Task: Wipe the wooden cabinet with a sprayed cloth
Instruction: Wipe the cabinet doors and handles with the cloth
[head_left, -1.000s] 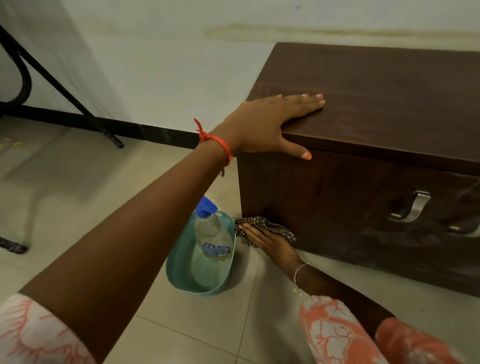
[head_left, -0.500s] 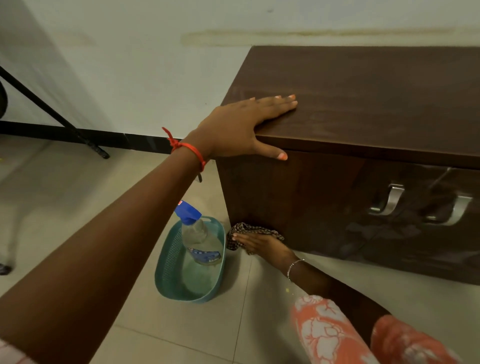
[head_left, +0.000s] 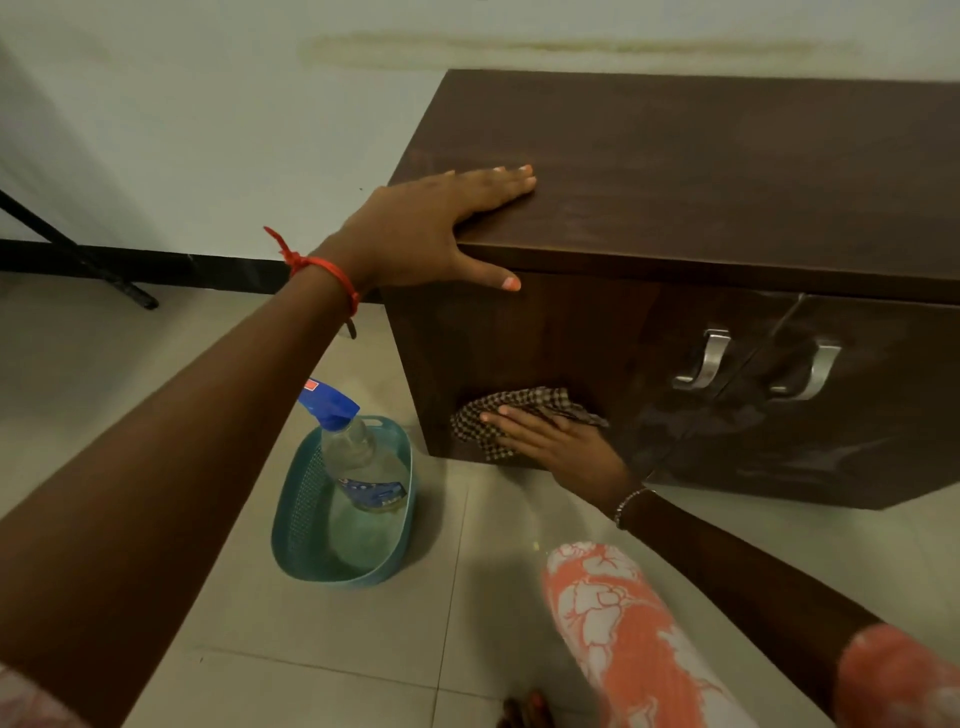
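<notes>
right hand (head_left: 558, 441) presses cloth (head_left: 511, 413) against cabinet (head_left: 675, 182).

Dim, warm indoor light, soft shadows on the tiled floor (head_left: 483, 587), streaky reflections on the glossy cabinet doors (head_left: 810, 447), wide-angle bending of straight lines toward the edges, patterned fabric (head_left: 623, 644) in the near foreground slightly blurred.

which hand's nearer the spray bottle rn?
Right. The right hand presses the cloth low on the cabinet front, beside the spray bottle; left hand rests on the cabinet top.
</notes>
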